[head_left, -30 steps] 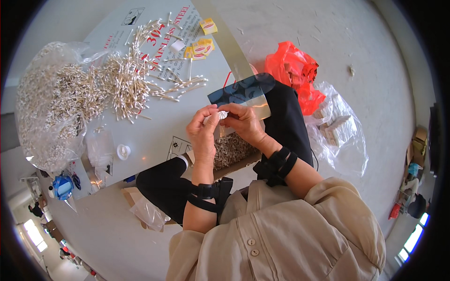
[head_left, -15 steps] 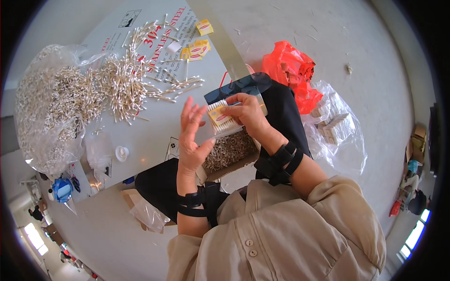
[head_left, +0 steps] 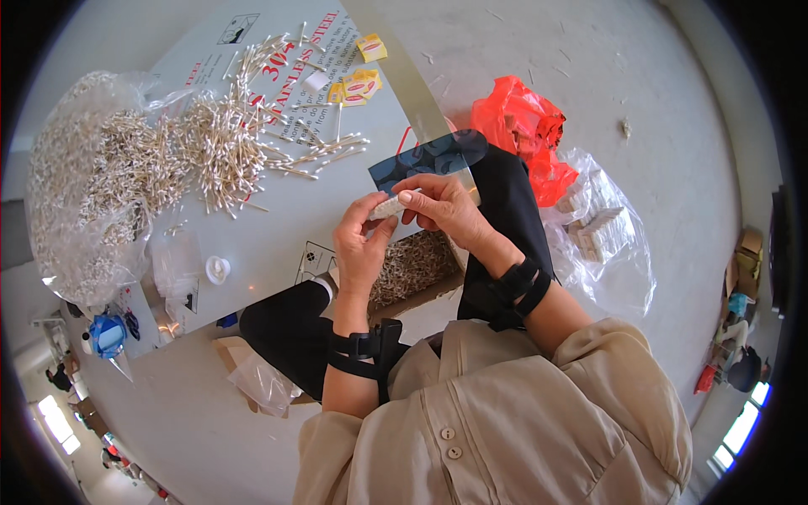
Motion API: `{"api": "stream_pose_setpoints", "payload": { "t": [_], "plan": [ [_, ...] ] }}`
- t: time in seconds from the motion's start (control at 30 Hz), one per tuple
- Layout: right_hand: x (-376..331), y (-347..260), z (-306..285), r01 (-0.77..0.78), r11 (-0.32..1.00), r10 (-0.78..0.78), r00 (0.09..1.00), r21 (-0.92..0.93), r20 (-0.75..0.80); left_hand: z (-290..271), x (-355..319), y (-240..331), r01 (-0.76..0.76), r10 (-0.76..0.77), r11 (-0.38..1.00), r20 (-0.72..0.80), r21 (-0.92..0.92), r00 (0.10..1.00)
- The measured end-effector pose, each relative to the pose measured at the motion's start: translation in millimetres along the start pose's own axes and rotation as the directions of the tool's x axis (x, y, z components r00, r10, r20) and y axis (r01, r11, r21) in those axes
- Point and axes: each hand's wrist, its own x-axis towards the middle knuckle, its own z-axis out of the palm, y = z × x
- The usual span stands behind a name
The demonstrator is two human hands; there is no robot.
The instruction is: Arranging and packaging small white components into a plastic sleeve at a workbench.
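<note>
Both hands meet over the near edge of the grey, sheet-covered worktop [head_left: 269, 231], close to its right corner. The left hand [head_left: 360, 242] pinches one compact bundle of white cotton-tipped sticks [head_left: 385, 208] between thumb and fingers; the right hand [head_left: 448, 207] grasps the bundle's other side, so each grip is closed around it. The bundle is held up above one brown cardboard box [head_left: 423, 298], filled with loose pale-and-brown sticks, which sits between the black-trousered knees and limits room below.

Just beyond the hands, one dark blue translucent sheet [head_left: 397, 172] crosses the worktop's right edge and reaches the right thigh. Leftward, a broad stretch of worktop surface separates the hands from one loose heap of white-tipped swabs [head_left: 220, 156], too many to count, which spills out beside one large clear plastic bag of swabs [head_left: 76, 194]. One round white plastic cap [head_left: 217, 269] lies near the worktop's near edge.

Farther back, one small yellow pack [head_left: 371, 47] lies apart from a cluster of yellow packs [head_left: 360, 87], whose overlap hides the count. On the floor to the right are one red plastic bag [head_left: 518, 122] and, touching it, one clear bag of white bundles [head_left: 604, 236].
</note>
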Motion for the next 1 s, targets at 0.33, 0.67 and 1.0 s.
{"api": "stream_pose_setpoints", "payload": {
  "t": [0.33, 0.67, 1.0],
  "plan": [
    [4, 11, 12, 0.012, 1.000, -0.010, 0.988, 0.013, -0.152, 18, 9, 8, 0.092, -0.130, 0.942, -0.098, -0.324, 0.987],
    [4, 7, 13, 0.031, 0.999, -0.035, 0.986, -0.029, -0.161, 20, 11, 6, 0.089, -0.127, 0.915, -0.072, -0.394, 0.989],
    [13, 2, 20, 0.013, 0.999, -0.024, 0.970, -0.046, -0.243, 23, 16, 4, 0.195, -0.307, 0.794, -0.102, -0.576, 0.946]
  ]
}}
